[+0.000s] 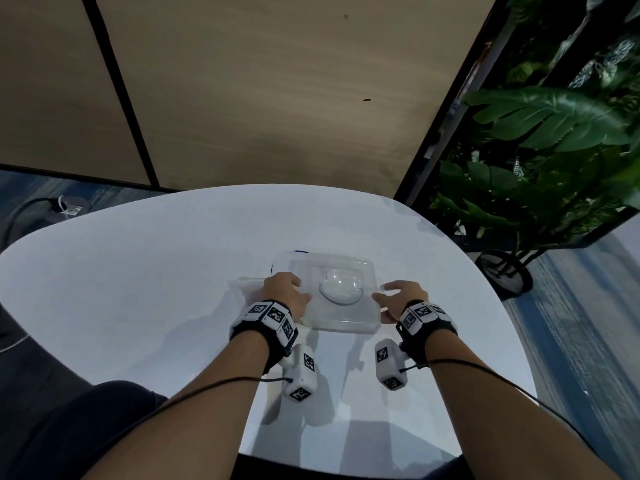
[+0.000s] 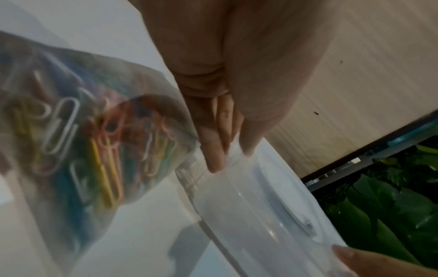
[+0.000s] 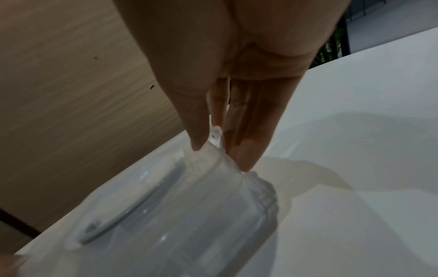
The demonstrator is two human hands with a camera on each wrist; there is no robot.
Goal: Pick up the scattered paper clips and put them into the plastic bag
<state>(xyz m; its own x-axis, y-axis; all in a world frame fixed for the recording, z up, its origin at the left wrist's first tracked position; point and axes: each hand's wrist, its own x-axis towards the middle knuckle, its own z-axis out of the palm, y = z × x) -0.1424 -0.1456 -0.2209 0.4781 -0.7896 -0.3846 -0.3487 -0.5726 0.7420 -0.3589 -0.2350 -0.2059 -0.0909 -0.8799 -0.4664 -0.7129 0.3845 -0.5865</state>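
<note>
Paper clips (image 2: pixel 71 131) in plastic bag (image 2: pixel 99 120) hanging from left hand (image 1: pixel 285 292), both grips clamped on clear container (image 1: pixel 341 299)

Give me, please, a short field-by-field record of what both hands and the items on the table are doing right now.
left hand: grips the left edge of the clear plastic container
right hand: grips the container's right edge
plastic bag: beside the left hand, holds coloured paper clips
container: lidded, on the white table
loose clips on table: none visible
</note>
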